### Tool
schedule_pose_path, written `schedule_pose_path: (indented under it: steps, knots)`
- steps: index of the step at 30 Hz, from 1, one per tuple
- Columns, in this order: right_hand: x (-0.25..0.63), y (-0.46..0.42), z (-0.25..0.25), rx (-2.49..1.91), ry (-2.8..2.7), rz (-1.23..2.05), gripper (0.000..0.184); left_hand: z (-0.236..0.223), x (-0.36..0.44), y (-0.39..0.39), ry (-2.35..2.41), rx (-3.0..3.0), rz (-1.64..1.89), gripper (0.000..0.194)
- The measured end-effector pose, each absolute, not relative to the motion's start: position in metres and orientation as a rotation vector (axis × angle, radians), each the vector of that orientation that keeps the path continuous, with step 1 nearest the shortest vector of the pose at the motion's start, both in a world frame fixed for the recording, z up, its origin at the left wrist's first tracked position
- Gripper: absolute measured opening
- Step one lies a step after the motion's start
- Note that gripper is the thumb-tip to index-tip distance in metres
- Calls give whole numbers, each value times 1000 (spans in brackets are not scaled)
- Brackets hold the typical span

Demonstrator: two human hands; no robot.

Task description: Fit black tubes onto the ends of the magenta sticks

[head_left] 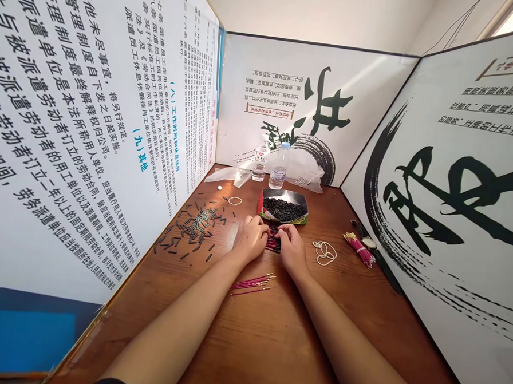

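My left hand [249, 237] and my right hand [291, 245] meet on the wooden table [274, 342], fingers curled around a small bundle of red wires with dark sleeves [273, 241]. Both hands pinch the bundle from either side. Just beyond them stands a small open box [283, 209] full of short black tubes. A few loose red wires [251, 283] lie on the table between my forearms.
Black tube pieces [194, 226] are scattered at the left. Rubber bands [325, 253] and a tied red wire bundle [360, 247] lie to the right. Two water bottles [278, 167] and plastic bags stand at the back. Printed boards wall in three sides.
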State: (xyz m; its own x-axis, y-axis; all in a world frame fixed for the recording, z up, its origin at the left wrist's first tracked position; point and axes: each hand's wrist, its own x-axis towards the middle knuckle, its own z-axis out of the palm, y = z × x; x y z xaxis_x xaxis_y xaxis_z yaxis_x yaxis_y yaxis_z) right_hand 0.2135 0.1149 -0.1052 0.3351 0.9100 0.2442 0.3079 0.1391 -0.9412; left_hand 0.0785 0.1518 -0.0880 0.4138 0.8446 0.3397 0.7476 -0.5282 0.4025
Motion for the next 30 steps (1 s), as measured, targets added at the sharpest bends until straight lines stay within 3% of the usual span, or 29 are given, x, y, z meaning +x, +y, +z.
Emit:
schedule_pose_path:
  steps: [30]
  knots:
    - [213,115,-105,-1401,-1222,670,21,-90,79,152,1473,2464,798,29]
